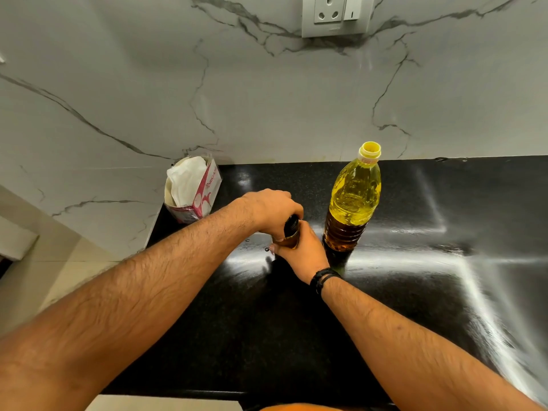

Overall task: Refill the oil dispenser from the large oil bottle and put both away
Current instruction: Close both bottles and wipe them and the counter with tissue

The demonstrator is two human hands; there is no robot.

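The large oil bottle [354, 197] stands upright on the black counter [385, 307], filled with yellow oil, its yellow cap on. Just left of it is the small oil dispenser [292, 232], amber glass with a black top, mostly hidden by my hands. My left hand [272, 210] comes from above and grips the dispenser's black top. My right hand [302, 253] wraps around the dispenser's body from the near side; a black band sits on that wrist.
An opened pink-and-white tissue box [194, 189] stands at the counter's back left corner against the marble wall. A wall socket [335, 14] sits high above. A few dark drops lie on the counter left of the dispenser. The counter's left edge drops off near the tissue box.
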